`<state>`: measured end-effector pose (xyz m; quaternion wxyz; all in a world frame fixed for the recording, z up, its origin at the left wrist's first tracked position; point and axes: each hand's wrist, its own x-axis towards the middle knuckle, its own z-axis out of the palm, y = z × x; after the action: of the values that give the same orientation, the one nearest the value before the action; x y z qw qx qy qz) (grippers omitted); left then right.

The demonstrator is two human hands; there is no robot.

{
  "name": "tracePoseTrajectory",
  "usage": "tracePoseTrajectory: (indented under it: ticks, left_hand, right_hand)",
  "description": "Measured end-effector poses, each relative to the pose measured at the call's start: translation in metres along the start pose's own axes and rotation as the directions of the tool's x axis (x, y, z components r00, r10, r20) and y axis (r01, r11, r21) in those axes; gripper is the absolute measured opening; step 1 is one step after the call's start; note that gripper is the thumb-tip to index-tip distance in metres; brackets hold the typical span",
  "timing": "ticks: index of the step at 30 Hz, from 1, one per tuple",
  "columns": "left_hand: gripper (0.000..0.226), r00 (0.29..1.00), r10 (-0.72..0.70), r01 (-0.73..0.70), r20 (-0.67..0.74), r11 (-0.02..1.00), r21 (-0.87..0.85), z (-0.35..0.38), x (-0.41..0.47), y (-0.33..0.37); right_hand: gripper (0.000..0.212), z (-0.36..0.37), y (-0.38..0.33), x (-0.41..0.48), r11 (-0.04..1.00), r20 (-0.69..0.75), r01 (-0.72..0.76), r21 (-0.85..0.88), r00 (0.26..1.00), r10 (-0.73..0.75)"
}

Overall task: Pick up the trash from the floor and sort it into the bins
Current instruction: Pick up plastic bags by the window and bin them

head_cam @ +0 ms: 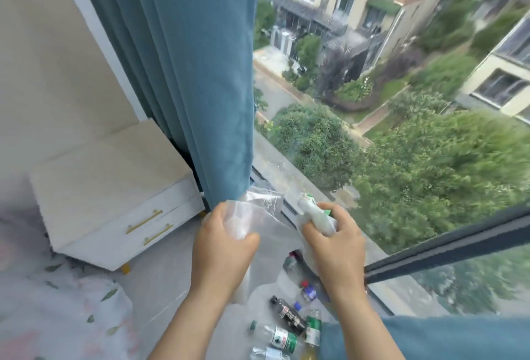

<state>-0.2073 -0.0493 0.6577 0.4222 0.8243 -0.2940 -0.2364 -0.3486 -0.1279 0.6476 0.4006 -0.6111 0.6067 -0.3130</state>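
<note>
— Where are the hands?

— Both are raised in front of the window [401, 130], at the lower end of the blue curtain [186, 72]. The left hand [223, 245] grips a clear plastic bag [266, 204]; its fingers [219, 212] are curled round a bunched fold of the film, and the thumb closes from the right.

— And the other?

— The right hand [335, 242] is just right of it. It clutches a crumpled whitish piece [311, 210] with a bit of green print, pressed against the bag's right edge. It is blurred, perhaps a crushed bottle or a wrapper. Those fingers are wrapped tight, too.

— So the bag is off the floor?

— Yes. It is stretched between the two hands and sags below them.

— What trash is still down there?

— Bottles lie on the grey floor [177, 288] near the window, under the wrists. There is a blue-capped bottle [308, 293], nearer a dark bottle [289, 316] lying slantwise, and a green bottle [313, 329] just beside it on the right. A clear bottle with a green label [279, 338] lies near the dark one.

— Anything else?

— A white drawer unit [120, 187] with gold handles stands at far left by the curtain. A leaf-printed bed cover [43, 302] fills the near left.
</note>
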Motion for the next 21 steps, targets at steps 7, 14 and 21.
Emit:
tracePoseTrajectory:
  ticks: [7, 14, 21]
  left_hand:
    - [0.023, 0.961, 0.277, -0.275, -0.004, 0.950, -0.147, -0.098, -0.034, 0.139]
    - [0.032, 0.855, 0.516, -0.471, 0.056, 0.817, -0.332, -0.153, -0.078, 0.241]
    - [0.025, 0.713, 0.672, -0.475, 0.199, 0.672, -0.568, -0.164, -0.176, 0.312]
  right_hand:
    - [0.024, -0.090, -0.149, -0.053, 0.971, -0.276, 0.220, 0.088, 0.942, -0.189]
    - [0.041, -0.177, -0.238, -0.125, 0.918, -0.584, 0.388, 0.079, 0.764, -0.273]
    - [0.028, -0.277, -0.268, -0.216, 0.872, -0.786, 0.489, 0.030, 0.550, -0.282]
